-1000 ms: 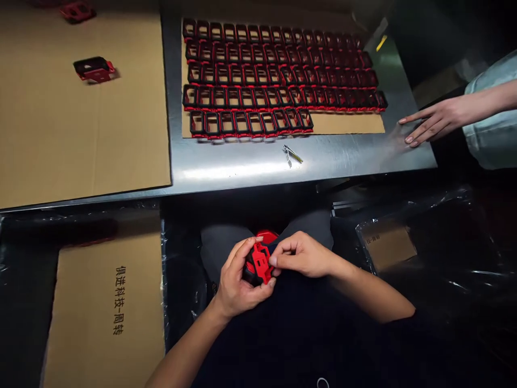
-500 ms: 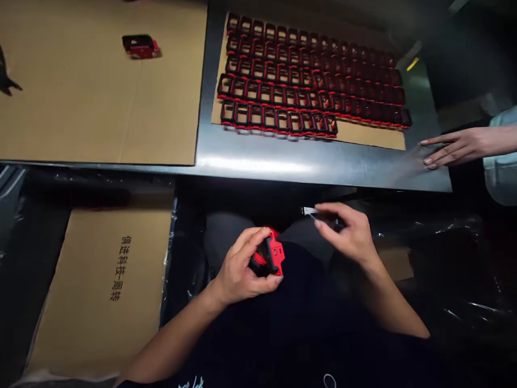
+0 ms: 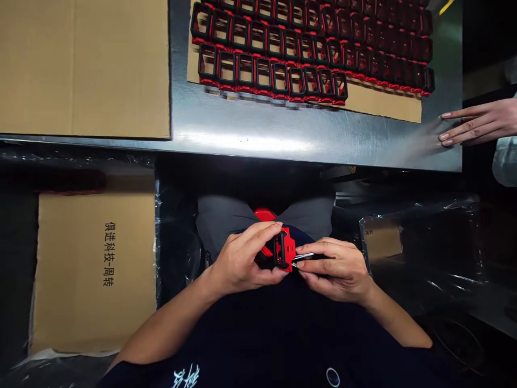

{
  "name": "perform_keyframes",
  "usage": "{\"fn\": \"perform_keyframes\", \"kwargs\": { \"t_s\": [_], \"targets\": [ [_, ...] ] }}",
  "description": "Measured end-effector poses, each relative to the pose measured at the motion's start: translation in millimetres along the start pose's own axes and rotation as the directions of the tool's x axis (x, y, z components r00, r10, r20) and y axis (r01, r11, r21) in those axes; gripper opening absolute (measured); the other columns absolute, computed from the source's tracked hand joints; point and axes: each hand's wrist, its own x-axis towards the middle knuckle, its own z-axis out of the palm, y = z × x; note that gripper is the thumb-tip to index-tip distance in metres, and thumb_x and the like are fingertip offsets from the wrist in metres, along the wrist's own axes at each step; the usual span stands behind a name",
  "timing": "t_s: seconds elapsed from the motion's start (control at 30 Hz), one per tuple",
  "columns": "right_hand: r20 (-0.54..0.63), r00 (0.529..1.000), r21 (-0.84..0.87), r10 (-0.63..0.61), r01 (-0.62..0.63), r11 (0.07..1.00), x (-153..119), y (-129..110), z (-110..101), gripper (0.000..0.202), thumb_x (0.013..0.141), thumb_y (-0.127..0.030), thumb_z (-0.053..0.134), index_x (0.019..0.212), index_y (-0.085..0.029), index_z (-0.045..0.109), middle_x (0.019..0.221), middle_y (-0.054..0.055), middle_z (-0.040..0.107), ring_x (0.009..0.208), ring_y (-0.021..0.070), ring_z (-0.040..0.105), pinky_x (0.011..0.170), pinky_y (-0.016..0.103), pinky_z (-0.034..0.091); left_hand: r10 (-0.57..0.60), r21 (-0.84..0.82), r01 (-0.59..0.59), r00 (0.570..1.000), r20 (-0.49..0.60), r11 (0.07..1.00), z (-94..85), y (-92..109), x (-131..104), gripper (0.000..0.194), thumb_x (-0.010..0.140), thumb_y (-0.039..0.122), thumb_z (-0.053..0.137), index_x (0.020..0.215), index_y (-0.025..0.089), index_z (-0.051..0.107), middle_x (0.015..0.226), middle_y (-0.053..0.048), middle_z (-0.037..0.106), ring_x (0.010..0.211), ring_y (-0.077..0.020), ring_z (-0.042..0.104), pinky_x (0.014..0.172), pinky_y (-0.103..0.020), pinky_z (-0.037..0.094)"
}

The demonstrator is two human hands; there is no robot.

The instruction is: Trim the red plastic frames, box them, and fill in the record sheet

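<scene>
My left hand is closed round a red-and-black plastic frame, its red slotted face turned to the right. Thumb and fingers grip it at top and bottom. From the right, my right hand pinches slim metal tweezers, whose tips are at the red face of the frame. Whether the tips go into a slot I cannot tell. Behind my left hand, a red object shows between my grey-trousered legs.
On the metal table, rows of similar frames stand on a cardboard sheet. A larger cardboard sheet lies left. Another person's hand rests at the table's right edge. Plastic-lined boxes flank me, with printed cardboard in the left one.
My right hand has moved left and down, bringing the tweezers to the frame in my left hand. The view has tilted down, so the table sits higher.
</scene>
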Motion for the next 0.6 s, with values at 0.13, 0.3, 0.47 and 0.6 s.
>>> {"fn": "perform_keyframes", "kwargs": {
  "t_s": [0.13, 0.3, 0.47, 0.6],
  "targets": [
    [-0.009, 1.0, -0.014, -0.018, 0.018, 1.0, 0.9, -1.1, 2.0, 0.012, 0.085, -0.012, 0.072, 0.093, -0.019, 0.076, 0.097, 0.01, 0.077, 0.076, 0.0176, 0.075, 0.061, 0.026, 0.06, 0.004, 0.011, -0.004, 1.0, -0.015, 1.0, 0.0, 0.1, -1.1, 0.069, 0.077, 0.035, 0.075, 0.138, 0.016, 0.051, 0.119, -0.015, 0.072, 0.103, -0.0256, 0.073, 0.076, -0.031, 0.065],
    [-0.002, 1.0, -0.034, -0.014, 0.014, 0.999, 0.0, -1.6, 2.2, 0.012, 0.087, -0.014, 0.069, 0.095, -0.02, 0.076, 0.098, 0.009, 0.077, 0.075, 0.0165, 0.074, 0.061, 0.026, 0.06, 0.006, 0.024, -0.006, 1.0, -0.001, 1.0, -0.3, 1.1, 0.5, 0.069, 0.076, 0.034, 0.075, 0.138, 0.018, 0.051, 0.12, -0.014, 0.072, 0.103, -0.0253, 0.074, 0.075, -0.03, 0.065],
    [0.039, 0.999, -0.044, 0.002, -0.001, 0.999, -0.5, -3.9, -1.6, 0.011, 0.088, -0.014, 0.071, 0.096, -0.019, 0.076, 0.099, 0.009, 0.077, 0.081, 0.0186, 0.074, 0.069, 0.03, 0.064, 0.017, 0.035, -0.018, 0.999, 0.03, 0.999, -2.9, -0.1, 0.8, 0.07, 0.076, 0.035, 0.078, 0.139, 0.018, 0.051, 0.12, -0.015, 0.071, 0.101, -0.0251, 0.074, 0.074, -0.029, 0.065],
    [0.101, 0.995, -0.035, 0.026, -0.022, 0.999, 0.0, -5.0, -4.0, 0.012, 0.09, -0.016, 0.07, 0.1, -0.019, 0.076, 0.101, 0.009, 0.076, 0.087, 0.0194, 0.075, 0.076, 0.03, 0.065, 0.023, 0.037, -0.026, 0.998, 0.06, 0.999, -5.0, -2.2, -1.5, 0.07, 0.079, 0.04, 0.078, 0.139, 0.017, 0.052, 0.12, -0.016, 0.071, 0.101, -0.0255, 0.074, 0.076, -0.029, 0.065]
  ]
}}
